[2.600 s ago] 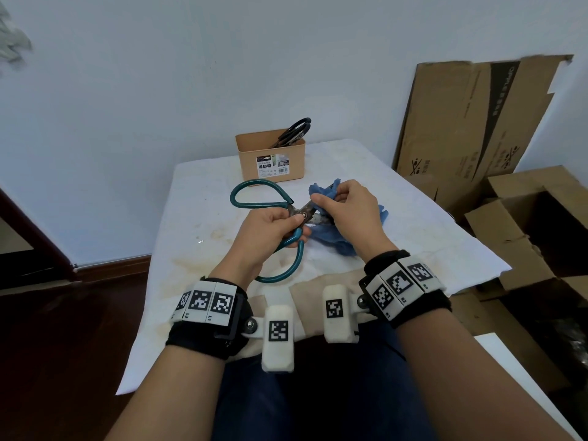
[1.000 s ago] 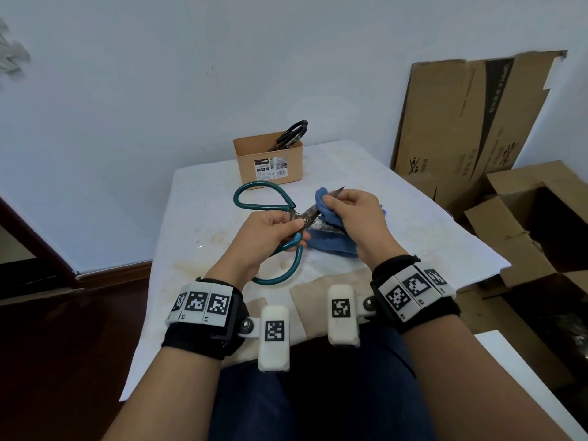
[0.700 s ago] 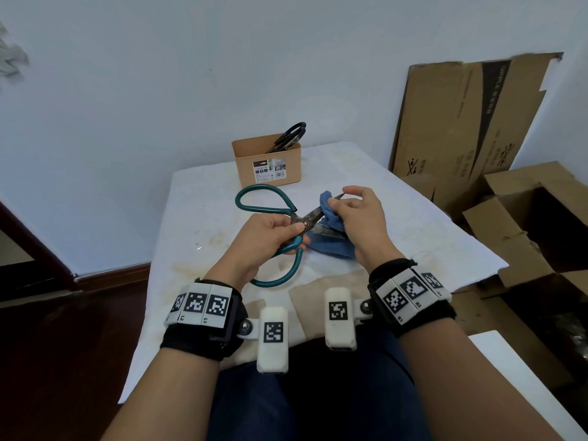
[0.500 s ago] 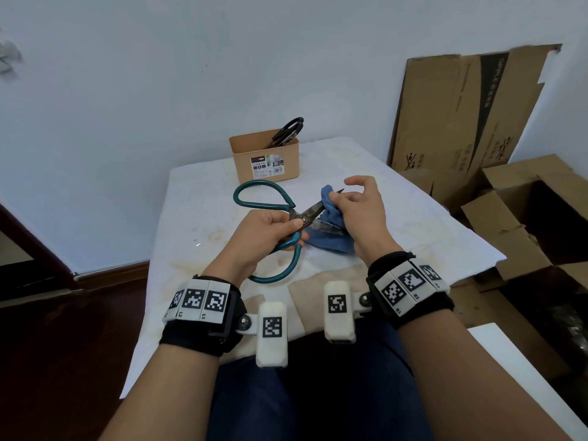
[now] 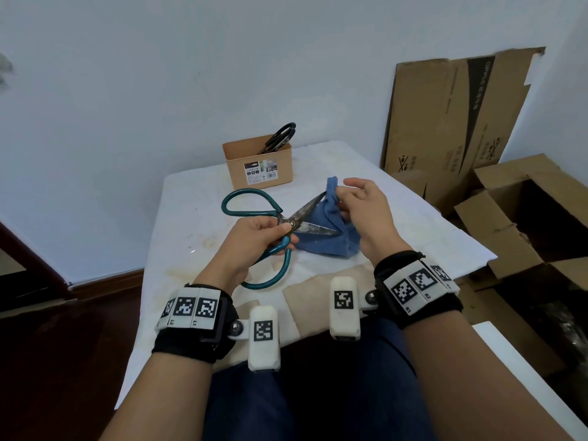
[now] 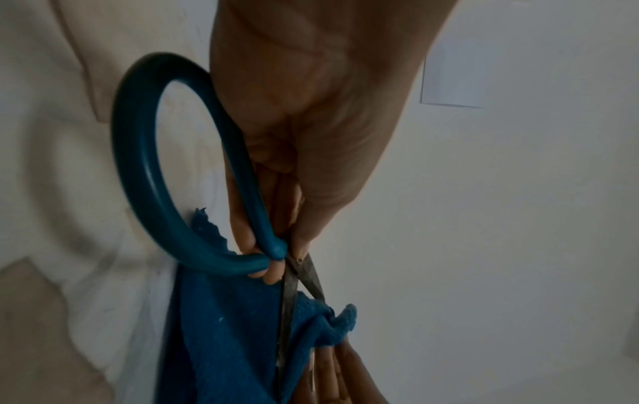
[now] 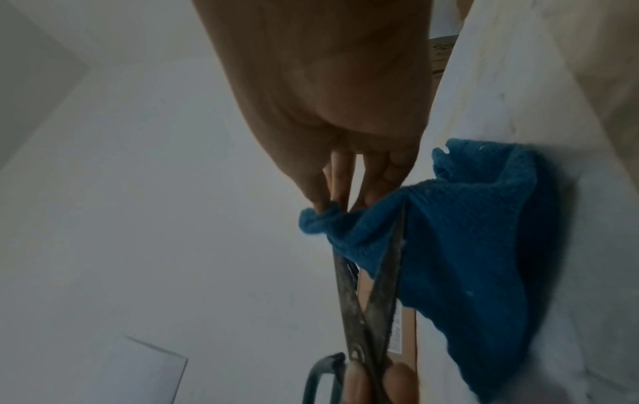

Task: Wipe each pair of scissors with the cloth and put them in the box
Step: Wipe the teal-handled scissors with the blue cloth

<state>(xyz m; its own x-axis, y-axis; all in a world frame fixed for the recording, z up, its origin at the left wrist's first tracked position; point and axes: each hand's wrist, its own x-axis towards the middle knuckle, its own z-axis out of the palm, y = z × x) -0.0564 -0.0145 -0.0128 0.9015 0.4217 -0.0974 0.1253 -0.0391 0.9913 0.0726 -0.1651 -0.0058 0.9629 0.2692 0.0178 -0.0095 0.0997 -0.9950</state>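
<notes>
Scissors (image 5: 288, 222), teal-handled, blades parted, held above table (image 5: 191, 198) by left hand (image 5: 254, 240), fingers curled at pivot; blue cloth (image 5: 324, 240) pinched at far blade tip by right hand (image 5: 362, 211), remainder draped over near blade. Risks judged: fingertip nicked if blades swing shut; cloth snagged on rough edge; grip slipped at pivot. Box (image 5: 257, 163), 1 black pair (image 5: 278, 140) inside, well apart.

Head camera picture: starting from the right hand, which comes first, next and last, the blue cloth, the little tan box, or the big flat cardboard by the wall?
1. Blue cloth, pinched in the right hand.
2. Little tan box, behind, toward the table's back.
3. Big flat cardboard, off the table, against the wall.
</notes>
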